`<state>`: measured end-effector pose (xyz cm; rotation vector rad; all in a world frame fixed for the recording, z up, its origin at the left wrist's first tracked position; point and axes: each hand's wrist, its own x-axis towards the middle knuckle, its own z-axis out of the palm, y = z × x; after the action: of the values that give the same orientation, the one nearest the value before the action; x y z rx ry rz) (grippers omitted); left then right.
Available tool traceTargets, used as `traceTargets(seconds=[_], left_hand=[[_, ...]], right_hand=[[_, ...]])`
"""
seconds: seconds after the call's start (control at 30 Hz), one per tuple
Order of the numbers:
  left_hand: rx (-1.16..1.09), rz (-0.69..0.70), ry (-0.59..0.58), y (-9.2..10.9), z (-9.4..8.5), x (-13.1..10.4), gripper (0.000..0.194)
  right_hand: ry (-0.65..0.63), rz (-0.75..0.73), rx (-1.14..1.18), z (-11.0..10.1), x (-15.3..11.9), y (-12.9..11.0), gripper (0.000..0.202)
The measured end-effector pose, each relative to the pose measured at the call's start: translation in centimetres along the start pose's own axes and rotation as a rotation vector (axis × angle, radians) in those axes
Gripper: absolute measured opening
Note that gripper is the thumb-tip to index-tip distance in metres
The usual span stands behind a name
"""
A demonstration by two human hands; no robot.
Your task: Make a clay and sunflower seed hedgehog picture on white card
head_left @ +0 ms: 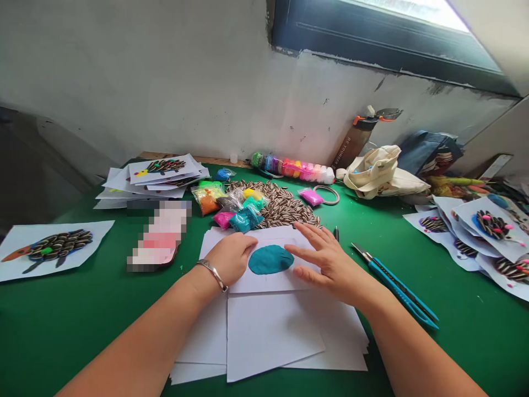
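Observation:
A flat oval of teal modelling clay (270,259) is spread on a white sheet of paper (264,284), with a few creases at its right end. My left hand (229,258), a metal bangle on its wrist, rests on the sheet at the clay's left edge. Its fingers are curled in, and whatever they may hold is hidden. At the clay's right end, my right hand (324,256) is open with fingers spread over the paper, the fingertips close to the clay. More white sheets (270,336) lie stacked underneath and toward me.
Behind the paper lie a heap of sunflower seeds (285,204) and bagged coloured clay (246,218). A teal cutter (403,292) is at right. Finished seed pictures (491,226) lie right, others (157,168) left. A pixelated object (159,237), bottle (355,140) and cloth bag (376,173) stand around.

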<state>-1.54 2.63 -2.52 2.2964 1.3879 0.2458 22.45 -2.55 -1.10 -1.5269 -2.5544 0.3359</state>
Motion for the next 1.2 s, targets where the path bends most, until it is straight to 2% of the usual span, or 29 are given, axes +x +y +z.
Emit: traceTargets(seconds=[0.2, 0.47, 0.6, 0.77, 1.2], left_hand=[[0.005, -0.003, 0.007, -0.17, 0.18, 0.15, 0.033], [0.011, -0.001, 0.011, -0.12, 0.08, 0.08, 0.033], [0.007, 0.005, 0.008, -0.11, 0.04, 0.04, 0.034], [0.012, 0.004, 0.008, 0.00, 0.04, 0.07, 0.035], [0.013, 0.008, 0.011, -0.14, 0.02, 0.06, 0.035]], right_hand=[[-0.091, -0.019, 0.002, -0.16, -0.05, 0.29, 0.044], [-0.088, -0.025, -0.028, -0.22, 0.01, -0.07, 0.044], [-0.046, -0.030, -0.044, 0.03, 0.01, -0.35, 0.045], [-0.079, -0.050, -0.033, 0.36, 0.10, -0.59, 0.046], [-0.065, -0.032, -0.039, 0.09, -0.03, -0.52, 0.044]])
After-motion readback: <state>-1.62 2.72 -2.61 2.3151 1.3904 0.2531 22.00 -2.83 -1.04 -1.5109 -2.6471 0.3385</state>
